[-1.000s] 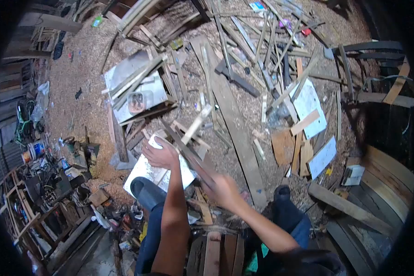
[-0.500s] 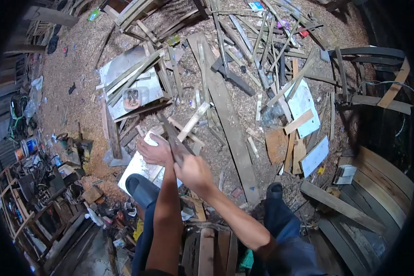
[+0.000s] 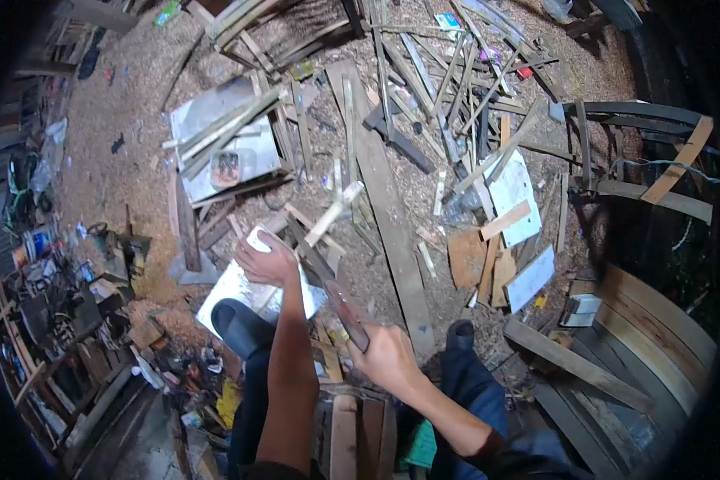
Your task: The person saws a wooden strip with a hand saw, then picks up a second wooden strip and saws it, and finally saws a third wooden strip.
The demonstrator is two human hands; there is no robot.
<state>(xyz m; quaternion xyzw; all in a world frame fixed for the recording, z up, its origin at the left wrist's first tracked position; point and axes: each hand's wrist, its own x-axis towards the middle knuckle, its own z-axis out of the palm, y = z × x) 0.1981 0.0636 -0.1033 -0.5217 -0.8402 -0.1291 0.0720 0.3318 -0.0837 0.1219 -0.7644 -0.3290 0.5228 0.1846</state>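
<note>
My left hand [image 3: 266,260] lies with fingers spread over the upper part of a white board [image 3: 220,308], pressing on it. A dark shoe [image 3: 244,326] rests on the same board. My right hand [image 3: 388,360] is closed around the near end of what looks like a handsaw [image 3: 346,314]. Its long, narrow blade is dark towards the far end and brown nearer my hand. The blade slants up and left, passing the board's right side; whether it touches the board cannot be made out.
A pale panel [image 3: 208,112] carrying wood strips stands at upper left. A long plank [image 3: 392,216] runs down the middle. Scrap sticks [image 3: 464,88] lie upper right, with white panels [image 3: 514,200] below. Larger boards [image 3: 576,360] are at lower right, clutter [image 3: 64,288] at left.
My right hand has drawn back towards me and to the right with the saw, showing more of its blade. My left hand stays on the white board. The view has shifted slightly.
</note>
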